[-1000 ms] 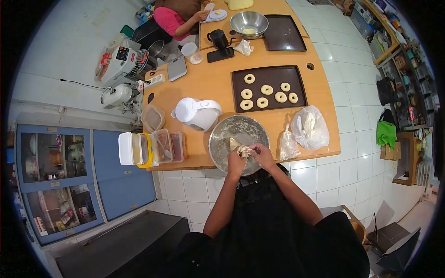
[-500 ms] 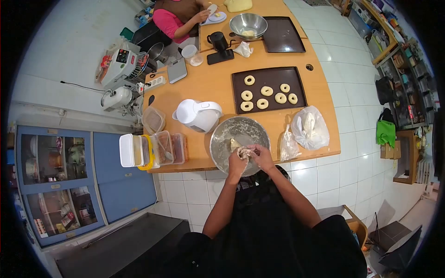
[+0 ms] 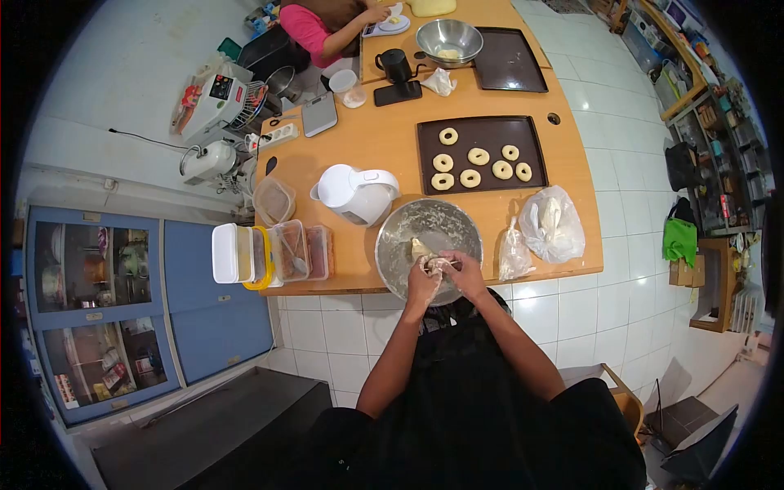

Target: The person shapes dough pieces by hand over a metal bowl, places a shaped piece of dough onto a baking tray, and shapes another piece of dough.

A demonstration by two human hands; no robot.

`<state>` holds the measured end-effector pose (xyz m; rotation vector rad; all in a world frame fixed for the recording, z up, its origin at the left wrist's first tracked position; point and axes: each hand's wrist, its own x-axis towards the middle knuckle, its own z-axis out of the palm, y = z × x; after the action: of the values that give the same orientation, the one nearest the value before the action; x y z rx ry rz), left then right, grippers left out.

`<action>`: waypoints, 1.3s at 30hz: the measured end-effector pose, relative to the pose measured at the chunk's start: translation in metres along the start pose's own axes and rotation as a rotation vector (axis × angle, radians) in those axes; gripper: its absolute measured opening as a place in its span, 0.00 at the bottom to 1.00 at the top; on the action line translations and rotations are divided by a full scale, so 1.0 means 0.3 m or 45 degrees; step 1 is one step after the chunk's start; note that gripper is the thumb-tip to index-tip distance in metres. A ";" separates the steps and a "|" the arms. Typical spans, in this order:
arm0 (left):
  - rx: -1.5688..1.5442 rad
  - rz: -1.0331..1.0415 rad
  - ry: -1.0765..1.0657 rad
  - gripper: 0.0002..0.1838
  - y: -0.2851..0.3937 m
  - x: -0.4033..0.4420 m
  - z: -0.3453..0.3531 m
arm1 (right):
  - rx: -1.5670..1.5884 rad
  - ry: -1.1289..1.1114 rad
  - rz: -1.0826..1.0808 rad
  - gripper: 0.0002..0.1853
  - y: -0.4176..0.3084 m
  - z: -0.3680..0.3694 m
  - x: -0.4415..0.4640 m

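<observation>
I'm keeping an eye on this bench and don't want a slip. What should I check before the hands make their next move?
1. Hands over the bowl: ok; left hand and right hand meet above the metal bowl.
2. Fingers clean: not ok; pale residue clings to them.
3. Bowl wall clean: not ok; pale residue coats the inside.
4. Bare space on the dark tray: ok; the eight dough rings leave some.
5. White kettle not touching the bowl: cannot tell; they stand close.
6. Clear plastic bag sealed: cannot tell.
</observation>
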<state>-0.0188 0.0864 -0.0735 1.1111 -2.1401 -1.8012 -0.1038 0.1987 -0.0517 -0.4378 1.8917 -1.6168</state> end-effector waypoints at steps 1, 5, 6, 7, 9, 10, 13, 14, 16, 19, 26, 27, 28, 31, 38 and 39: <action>-0.048 0.018 -0.048 0.12 -0.010 0.004 -0.002 | -0.009 -0.010 0.001 0.14 0.021 0.003 0.004; 0.010 -0.008 -0.147 0.12 -0.010 -0.002 -0.020 | -0.054 -0.009 0.011 0.13 0.025 0.001 -0.002; -0.118 -0.138 -0.127 0.12 0.023 -0.017 -0.019 | -0.066 0.001 0.017 0.13 0.014 0.002 -0.008; -0.247 -0.270 -0.107 0.12 0.068 -0.039 -0.015 | -0.050 0.002 0.018 0.13 0.017 0.005 -0.009; -0.212 -0.332 -0.056 0.12 0.107 -0.053 -0.013 | -0.019 0.005 0.022 0.14 0.024 0.007 -0.012; -0.050 -0.261 -0.023 0.12 0.108 -0.050 -0.015 | -0.030 0.003 0.032 0.13 0.028 0.005 -0.012; 0.269 -0.108 0.043 0.12 0.134 -0.057 -0.014 | -0.069 -0.005 0.052 0.13 0.024 0.003 -0.007; 0.347 -0.067 0.059 0.12 0.146 -0.061 -0.012 | -0.089 -0.009 0.052 0.13 0.019 0.003 -0.005; 0.362 0.156 0.091 0.13 0.117 -0.057 -0.008 | -0.074 -0.032 0.061 0.12 0.046 0.002 -0.004; 0.162 0.177 -0.011 0.14 0.119 -0.044 -0.019 | 0.013 -0.066 0.069 0.12 0.073 -0.005 0.011; 0.321 0.027 0.013 0.16 0.134 -0.045 -0.023 | -0.067 -0.054 0.081 0.11 0.061 -0.003 0.007; 0.285 0.090 0.046 0.17 0.131 -0.046 -0.016 | -0.071 -0.043 0.102 0.10 0.061 -0.003 0.011; 0.249 0.152 0.078 0.17 0.127 -0.049 -0.005 | -0.073 -0.035 0.111 0.10 0.063 -0.004 0.012; 0.289 0.230 0.103 0.19 0.199 -0.080 -0.015 | -0.003 -0.038 0.107 0.10 0.065 -0.005 0.008; 0.392 0.085 -0.084 0.18 0.123 -0.040 -0.023 | 0.088 -0.063 0.124 0.10 0.047 -0.022 0.008; 0.349 0.100 -0.048 0.17 0.121 -0.039 -0.023 | 0.078 -0.073 0.100 0.10 0.027 -0.026 0.001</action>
<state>-0.0228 0.0884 -0.0351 1.0344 -2.4724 -1.5410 -0.1077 0.2061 -0.0592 -0.3750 1.7904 -1.5894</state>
